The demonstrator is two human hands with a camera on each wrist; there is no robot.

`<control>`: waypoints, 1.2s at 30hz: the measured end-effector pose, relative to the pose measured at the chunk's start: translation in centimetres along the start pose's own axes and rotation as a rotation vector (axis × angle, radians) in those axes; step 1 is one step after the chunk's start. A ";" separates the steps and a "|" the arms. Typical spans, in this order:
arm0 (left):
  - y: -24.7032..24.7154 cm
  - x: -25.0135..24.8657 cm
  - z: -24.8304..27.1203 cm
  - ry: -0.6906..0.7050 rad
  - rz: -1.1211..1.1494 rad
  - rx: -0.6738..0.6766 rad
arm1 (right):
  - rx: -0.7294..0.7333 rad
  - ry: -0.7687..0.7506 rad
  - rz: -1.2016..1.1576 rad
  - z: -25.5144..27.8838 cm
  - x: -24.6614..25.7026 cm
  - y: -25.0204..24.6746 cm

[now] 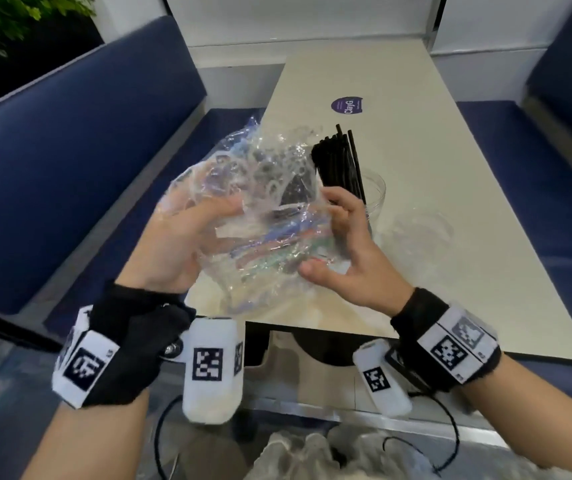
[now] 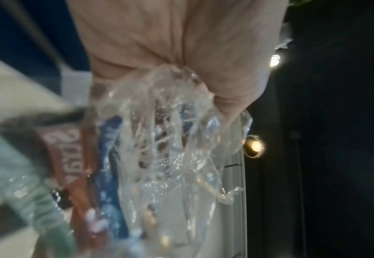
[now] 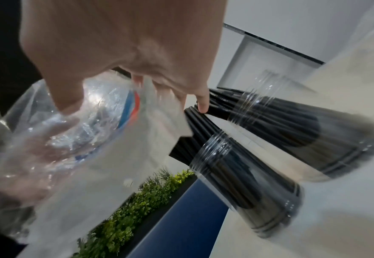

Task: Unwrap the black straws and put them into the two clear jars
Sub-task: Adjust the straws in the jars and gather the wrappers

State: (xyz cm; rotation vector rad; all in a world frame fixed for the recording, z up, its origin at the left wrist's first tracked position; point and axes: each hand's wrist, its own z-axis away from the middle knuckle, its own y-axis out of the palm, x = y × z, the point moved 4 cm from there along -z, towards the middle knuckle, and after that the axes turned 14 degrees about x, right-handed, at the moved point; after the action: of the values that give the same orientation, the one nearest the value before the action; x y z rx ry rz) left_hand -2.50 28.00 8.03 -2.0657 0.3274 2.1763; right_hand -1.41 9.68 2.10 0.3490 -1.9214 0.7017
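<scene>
A crumpled clear plastic wrapper [image 1: 260, 209] with coloured print hangs above the table's near left edge, between both hands. My left hand [image 1: 208, 223] grips it from the left; in the left wrist view its curled fingers [image 2: 181, 52] pinch the film [image 2: 170, 148]. My right hand [image 1: 333, 244] holds the wrapper's right side, thumb in front and fingers behind. Black straws [image 1: 336, 164] stand in a clear jar [image 1: 376, 190] just beyond that hand. The right wrist view shows two clear jars [image 3: 247, 192] [image 3: 325, 136], both filled with black straws [image 3: 203, 122], and my little finger touches the straw tips.
The beige table [image 1: 451, 271] carries a purple round sticker [image 1: 347, 105] further back. Blue benches [image 1: 70, 150] [image 1: 554, 150] run along both sides. A green plant [image 1: 7, 19] stands behind the left bench. A faint, blurred clear shape [image 1: 423, 223] lies right of the jar.
</scene>
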 end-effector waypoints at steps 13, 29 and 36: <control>7.3 8.1 -3.3 -0.144 -0.209 0.022 | -1.014 -0.063 0.648 10.1 2.1 -12.8; 11.0 13.9 -11.2 -0.210 -0.440 -0.010 | 0.141 0.922 1.163 4.6 -11.4 -9.3; 11.0 14.5 -13.9 -0.143 -0.357 -0.196 | 0.332 1.022 0.865 5.3 -14.1 -9.0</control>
State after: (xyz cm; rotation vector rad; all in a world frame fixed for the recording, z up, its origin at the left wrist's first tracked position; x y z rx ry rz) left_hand 7.50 13.18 -6.22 -1.8649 -0.2610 2.1832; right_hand 5.67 -1.58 -9.33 -0.6086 -0.8903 1.4157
